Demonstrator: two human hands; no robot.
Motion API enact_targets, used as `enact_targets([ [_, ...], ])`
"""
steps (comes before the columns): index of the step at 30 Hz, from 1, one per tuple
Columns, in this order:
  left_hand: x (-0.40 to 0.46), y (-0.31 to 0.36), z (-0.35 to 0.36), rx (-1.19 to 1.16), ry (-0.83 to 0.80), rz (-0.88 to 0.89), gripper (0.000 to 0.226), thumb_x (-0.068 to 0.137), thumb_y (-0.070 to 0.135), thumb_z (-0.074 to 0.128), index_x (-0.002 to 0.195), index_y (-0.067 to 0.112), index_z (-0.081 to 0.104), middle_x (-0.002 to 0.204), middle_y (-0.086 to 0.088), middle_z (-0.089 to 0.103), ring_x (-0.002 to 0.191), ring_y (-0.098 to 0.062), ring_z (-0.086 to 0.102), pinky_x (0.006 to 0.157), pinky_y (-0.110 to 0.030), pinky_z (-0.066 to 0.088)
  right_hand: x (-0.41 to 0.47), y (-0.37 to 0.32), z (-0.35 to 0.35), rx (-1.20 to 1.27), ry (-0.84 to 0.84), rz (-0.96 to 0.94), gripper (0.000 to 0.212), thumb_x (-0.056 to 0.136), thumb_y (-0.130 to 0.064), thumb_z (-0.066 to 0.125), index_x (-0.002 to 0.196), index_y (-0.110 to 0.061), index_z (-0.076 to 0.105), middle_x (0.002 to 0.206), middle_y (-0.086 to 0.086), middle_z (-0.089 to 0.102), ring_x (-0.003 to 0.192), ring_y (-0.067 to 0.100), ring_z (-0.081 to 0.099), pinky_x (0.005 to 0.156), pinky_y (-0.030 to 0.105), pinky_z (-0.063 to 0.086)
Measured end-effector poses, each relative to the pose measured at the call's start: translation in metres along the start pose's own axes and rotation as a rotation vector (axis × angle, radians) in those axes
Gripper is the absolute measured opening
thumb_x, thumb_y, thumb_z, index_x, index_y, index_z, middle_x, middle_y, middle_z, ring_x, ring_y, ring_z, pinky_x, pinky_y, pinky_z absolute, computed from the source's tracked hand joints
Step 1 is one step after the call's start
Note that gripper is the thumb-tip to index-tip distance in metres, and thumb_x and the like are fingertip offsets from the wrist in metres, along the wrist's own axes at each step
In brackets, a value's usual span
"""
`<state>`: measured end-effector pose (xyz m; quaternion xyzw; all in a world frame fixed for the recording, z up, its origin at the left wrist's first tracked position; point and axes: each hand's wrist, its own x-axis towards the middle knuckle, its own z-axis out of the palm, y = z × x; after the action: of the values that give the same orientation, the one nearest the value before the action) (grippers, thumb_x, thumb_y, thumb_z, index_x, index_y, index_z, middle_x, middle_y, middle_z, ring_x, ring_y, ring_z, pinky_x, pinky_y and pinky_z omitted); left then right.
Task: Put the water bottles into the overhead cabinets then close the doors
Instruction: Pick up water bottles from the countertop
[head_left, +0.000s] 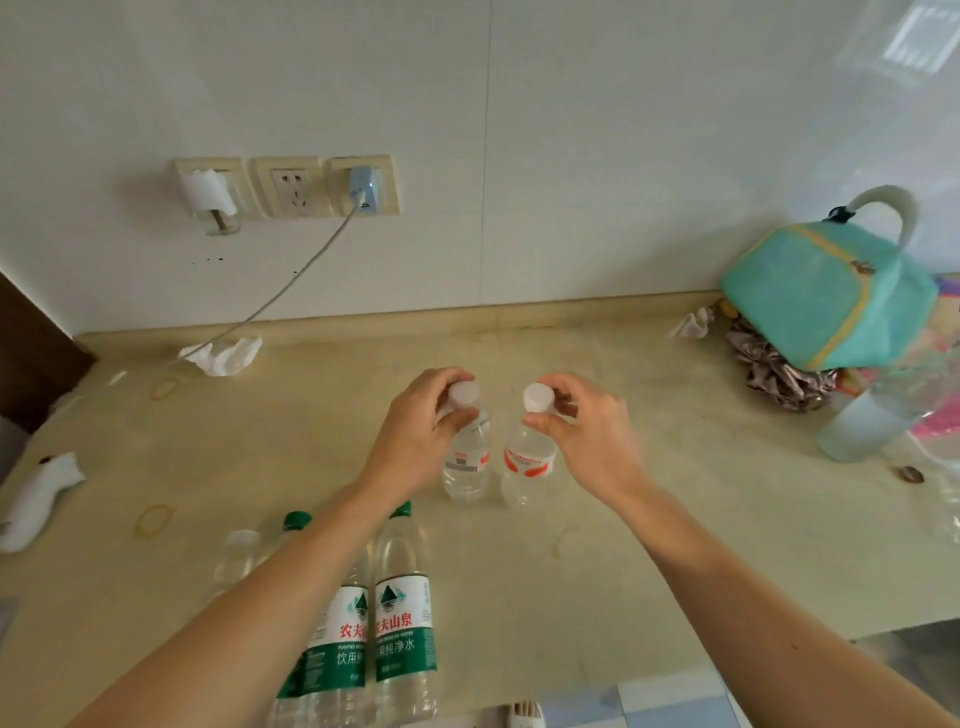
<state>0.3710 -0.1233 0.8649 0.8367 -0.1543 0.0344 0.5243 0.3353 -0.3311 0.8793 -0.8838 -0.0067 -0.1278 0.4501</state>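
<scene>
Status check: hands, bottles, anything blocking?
Left hand grips one small white-capped bottle by the neck; right hand grips the other. Both upright over the counter. Two green-capped bottles wait nearer. Cabinets out of view; nothing blocking.

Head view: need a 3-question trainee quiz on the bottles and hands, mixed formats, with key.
1. True or false: each hand grips a small bottle near its white cap.
2. Which caps do the two tall bottles at the near edge have? A) red B) green C) blue
3. Fill in: the teal bag sits at the counter's far ___ side.

Key
1. True: the left hand holds the left small bottle and the right hand the right small bottle, both upright and close together.
2. B
3. right
</scene>
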Motion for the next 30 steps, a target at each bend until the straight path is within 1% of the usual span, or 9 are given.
enact_targets([
  [1,-0.001,-0.001,0.001,0.006,-0.003,0.003,0.033,0.090,0.006,0.072,0.120,0.015,0.063,0.115,0.007,0.063,0.106,0.008,0.059,0.091,-0.007,0.044,-0.003,0.003,0.001,-0.005,0.000,0.007,0.030,0.078,-0.012,0.085,0.105,-0.013,0.070,0.097,-0.009,0.068,0.093,0.014,0.067,0.088,0.027,0.053],
  [3,-0.003,-0.003,0.003,0.006,-0.003,0.005,0.033,0.090,0.006,0.072,0.120,0.017,0.063,0.116,0.007,0.064,0.107,0.004,0.060,0.092,-0.009,0.044,-0.008,0.007,0.002,0.004,0.020,0.017,0.029,0.081,-0.013,0.083,0.107,-0.014,0.070,0.102,-0.008,0.068,0.096,0.016,0.066,0.090,0.035,0.053],
  [10,-0.001,-0.003,0.003,0.050,-0.036,0.018,0.032,0.093,0.011,0.071,0.122,0.017,0.061,0.120,0.004,0.063,0.112,-0.009,0.061,0.099,-0.021,0.047,-0.011,0.014,0.005,-0.022,0.016,-0.019,0.031,0.086,-0.017,0.079,0.114,-0.018,0.065,0.105,-0.014,0.063,0.100,0.016,0.064,0.090,0.032,0.052],
  [16,-0.001,0.000,0.004,0.062,-0.049,0.017,0.034,0.094,0.016,0.071,0.126,0.016,0.059,0.124,0.005,0.062,0.115,-0.008,0.060,0.101,-0.017,0.045,-0.015,0.020,0.007,-0.027,0.025,-0.025,0.040,0.085,-0.023,0.080,0.120,-0.025,0.061,0.110,-0.018,0.060,0.105,0.015,0.061,0.093,0.037,0.052],
  [19,-0.003,-0.006,0.005,0.044,-0.055,-0.014,0.042,0.093,0.027,0.071,0.131,0.018,0.056,0.129,0.006,0.060,0.119,-0.004,0.058,0.103,-0.020,0.046,-0.018,0.029,0.009,-0.007,0.010,0.010,0.054,0.081,-0.030,0.083,0.127,-0.033,0.055,0.116,-0.022,0.057,0.110,0.007,0.057,0.097,0.033,0.050],
  [23,-0.012,-0.022,0.008,0.022,-0.098,-0.158,0.068,0.081,0.045,0.077,0.138,0.027,0.046,0.138,0.007,0.051,0.126,-0.006,0.052,0.101,-0.027,0.047,-0.025,0.049,0.013,0.148,-0.089,0.186,0.087,0.069,-0.049,0.088,0.141,-0.041,0.039,0.134,-0.022,0.050,0.119,0.000,0.055,0.098,0.023,0.046],
  [25,-0.018,-0.031,0.012,-0.024,-0.135,-0.237,0.072,0.075,0.044,0.085,0.133,0.040,0.042,0.136,0.014,0.051,0.125,0.000,0.052,0.099,-0.022,0.047,-0.029,0.062,0.018,0.204,-0.171,0.243,0.100,0.065,-0.050,0.090,0.147,-0.036,0.036,0.139,-0.019,0.048,0.123,0.001,0.053,0.101,0.025,0.047],
  [27,-0.024,-0.039,0.017,-0.046,-0.157,-0.307,0.074,0.071,0.037,0.090,0.124,0.051,0.040,0.128,0.027,0.055,0.118,0.011,0.054,0.094,-0.014,0.046,-0.030,0.077,0.024,0.216,-0.255,0.287,0.106,0.064,-0.042,0.093,0.151,-0.028,0.033,0.143,-0.013,0.046,0.126,0.003,0.051,0.106,0.028,0.046],
  [30,-0.027,-0.052,0.027,-0.077,-0.175,-0.376,0.081,0.071,0.027,0.092,0.129,0.046,0.040,0.119,0.030,0.060,0.105,0.019,0.057,0.082,-0.003,0.045,-0.030,0.099,0.034,0.234,-0.340,0.343,0.100,0.064,-0.032,0.094,0.145,-0.029,0.036,0.138,-0.012,0.051,0.123,0.001,0.054,0.103,0.025,0.047],
])
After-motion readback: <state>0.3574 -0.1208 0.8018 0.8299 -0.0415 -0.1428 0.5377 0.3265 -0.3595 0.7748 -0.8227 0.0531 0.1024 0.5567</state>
